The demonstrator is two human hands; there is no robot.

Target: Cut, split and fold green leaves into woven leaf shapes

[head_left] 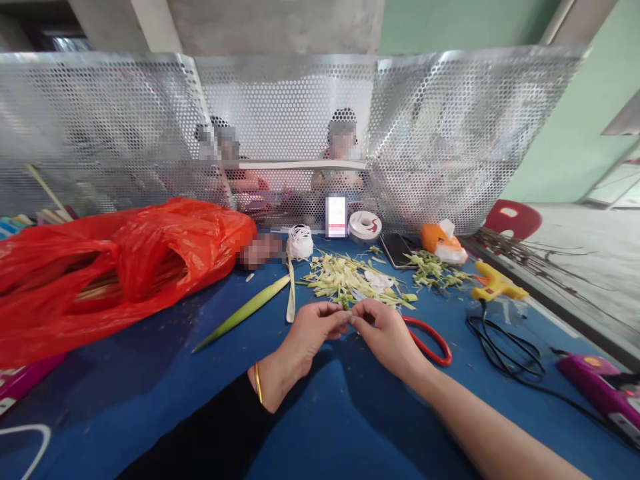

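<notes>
My left hand (320, 327) and my right hand (383, 330) meet above the blue table, their fingertips pinched together. Whatever lies between them is too small to make out; a bit of green shows just behind the fingers. Beyond them spreads a pile of pale yellow-green leaf strips (345, 275). Red-handled scissors (433, 340) lie beside my right hand, partly hidden by it. To the left of my left hand rest a long green leaf (245, 312) and a pale flat strip (291, 293). A ball of white string (300, 243) sits behind that strip.
A red plastic bag (210, 233) of thin sticks fills the left side. At the right are a yellow glue gun (497, 283) with its cord, a purple power strip (600, 387), a phone (396, 251) and a tissue pack (443, 243). Perforated metal panels (300, 87) stand behind; people sit beyond.
</notes>
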